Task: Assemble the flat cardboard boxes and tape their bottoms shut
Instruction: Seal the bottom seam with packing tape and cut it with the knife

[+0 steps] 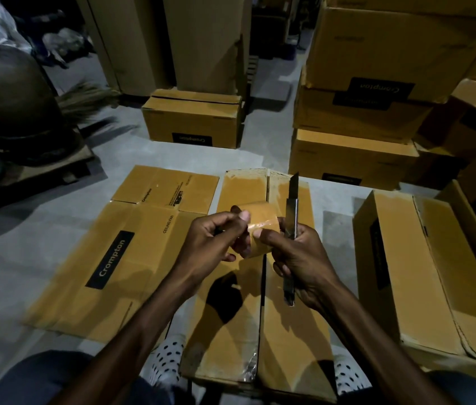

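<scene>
1. Right now we hold the tape roll (261,229) between both hands, above the box (286,287) that stands bottom-up on the floor (11,273) between our feet.
2. Our left hand (213,244) grips the roll, thumb on its top edge at about 12 o'clock; fingers curl around its near side.
3. Our right hand (301,255) clasps the utility knife (291,238) in its palm, blade pointing away toward 12 o'clock, while its thumb presses the roll's face, apparently hunting for the loose end.
4. To do this well, we judge we should pick at the tape edge with the thumbnail, keeping the bared blade turned away from the left fingers.
5. Once the end lifts, we should pull out enough to overhang the far end of the box, then lay it along the centre seam, where the two flaps meet, still untaped along its middle.
6. Keeping the flaps butted tight first matters, or the strip bridges a gap.
7. A flat, unfolded box (131,247) lies at 9 o'clock; a box (424,276) already taped sits at 3 o'clock.
</scene>
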Tool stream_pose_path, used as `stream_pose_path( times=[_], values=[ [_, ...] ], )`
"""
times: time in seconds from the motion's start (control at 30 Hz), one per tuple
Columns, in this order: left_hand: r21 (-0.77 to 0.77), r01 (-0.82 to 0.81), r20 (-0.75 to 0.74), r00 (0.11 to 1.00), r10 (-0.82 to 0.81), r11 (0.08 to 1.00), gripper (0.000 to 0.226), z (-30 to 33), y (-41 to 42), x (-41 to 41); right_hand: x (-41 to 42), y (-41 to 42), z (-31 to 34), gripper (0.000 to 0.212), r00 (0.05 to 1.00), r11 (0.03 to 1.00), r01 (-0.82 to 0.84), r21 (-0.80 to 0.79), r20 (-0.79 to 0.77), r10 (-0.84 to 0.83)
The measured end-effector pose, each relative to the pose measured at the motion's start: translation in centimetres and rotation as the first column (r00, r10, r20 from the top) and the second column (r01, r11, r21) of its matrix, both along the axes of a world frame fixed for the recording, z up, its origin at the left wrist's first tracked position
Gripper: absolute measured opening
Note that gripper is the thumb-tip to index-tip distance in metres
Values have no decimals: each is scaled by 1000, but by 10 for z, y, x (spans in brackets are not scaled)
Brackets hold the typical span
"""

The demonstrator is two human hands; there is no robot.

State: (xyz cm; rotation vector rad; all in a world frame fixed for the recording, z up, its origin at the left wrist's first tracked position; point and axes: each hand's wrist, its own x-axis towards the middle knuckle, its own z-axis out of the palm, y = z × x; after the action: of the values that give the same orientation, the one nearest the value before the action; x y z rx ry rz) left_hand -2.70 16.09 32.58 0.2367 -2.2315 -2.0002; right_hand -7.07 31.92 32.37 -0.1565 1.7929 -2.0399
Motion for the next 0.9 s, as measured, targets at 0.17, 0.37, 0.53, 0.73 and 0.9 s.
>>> stream_pose_path(
  times=[0.17,0.37,0.53,0.73,0.9],
  values=[
    [205,25,80,996,-42,978,32,3,-1,0,2,-1,3,19,998,999,-46,-2,-43,46],
    [333,-68,101,994,36,941,15,6,2,-2,4,-4,4,13,999,999,-41,-19,-23,40],
    [351,-113,106,991,80,930,13,6,1,-6,4,-3,6,39,997,998,-68,17,-43,69],
    [324,-24,65,998,3,946,17,7,4,-6,6,0,6,32,999,998,-41,49,-18,42],
    [303,-41,53,998,26,952,19,4,8,-7,9,-6,6,17,1000,998,24,51,13,-25]
  ],
)
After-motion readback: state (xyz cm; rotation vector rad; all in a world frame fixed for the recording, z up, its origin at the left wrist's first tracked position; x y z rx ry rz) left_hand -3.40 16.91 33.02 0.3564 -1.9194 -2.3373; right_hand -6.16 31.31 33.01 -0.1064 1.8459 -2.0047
